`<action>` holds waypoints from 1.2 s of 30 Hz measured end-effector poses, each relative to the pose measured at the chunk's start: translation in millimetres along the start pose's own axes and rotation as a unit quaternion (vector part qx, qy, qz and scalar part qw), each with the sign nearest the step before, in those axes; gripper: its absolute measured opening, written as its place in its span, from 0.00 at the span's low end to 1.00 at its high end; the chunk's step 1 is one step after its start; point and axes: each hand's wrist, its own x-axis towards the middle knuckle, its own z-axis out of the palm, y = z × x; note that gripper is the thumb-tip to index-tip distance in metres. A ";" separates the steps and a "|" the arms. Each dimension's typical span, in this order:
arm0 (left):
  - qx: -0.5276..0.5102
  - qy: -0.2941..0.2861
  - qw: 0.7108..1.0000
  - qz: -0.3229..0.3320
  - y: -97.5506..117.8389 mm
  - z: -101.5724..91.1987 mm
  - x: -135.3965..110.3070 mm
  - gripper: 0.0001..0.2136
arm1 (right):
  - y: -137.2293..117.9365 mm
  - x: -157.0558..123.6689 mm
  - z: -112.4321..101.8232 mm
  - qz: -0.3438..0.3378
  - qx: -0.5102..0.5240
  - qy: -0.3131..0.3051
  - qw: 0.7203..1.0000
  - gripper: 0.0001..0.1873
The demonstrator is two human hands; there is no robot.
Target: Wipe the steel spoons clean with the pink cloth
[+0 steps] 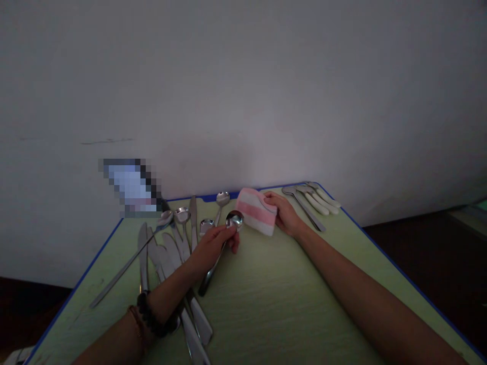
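My left hand (215, 244) is closed around the neck of a steel spoon (233, 221), whose bowl points up and away and whose handle runs down toward me. My right hand (284, 213) grips a folded pink-and-white striped cloth (256, 212), held just right of the spoon's bowl and close to touching it. Both hands hover over the far half of a pale green table (266, 304).
Left of the hands lie several spoons and table knives (167, 253) in a loose heap. Cutlery with white handles (317, 200) lies at the far right corner. A blurred-out object (131, 187) stands at the back left. A white wall rises behind the table's blue edge.
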 end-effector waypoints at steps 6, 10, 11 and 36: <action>-0.020 -0.039 0.997 -0.061 1.4 6.6 -2.1 0.18 | 0.3 -9.4 10.9 0.057 0.078 -0.092 0.991 0.09; -0.015 -0.030 0.997 -0.065 0.7 8.2 -2.7 0.17 | 4.4 -12.3 13.6 0.106 0.099 -0.160 0.976 0.12; -0.015 -0.028 0.997 -0.064 0.1 8.1 -2.5 0.17 | 5.4 -12.6 13.6 0.106 0.096 -0.168 0.975 0.11; 0.080 -0.098 0.990 -0.057 4.7 8.8 -7.5 0.13 | 19.7 -10.9 31.2 -0.094 -0.098 0.010 0.991 0.13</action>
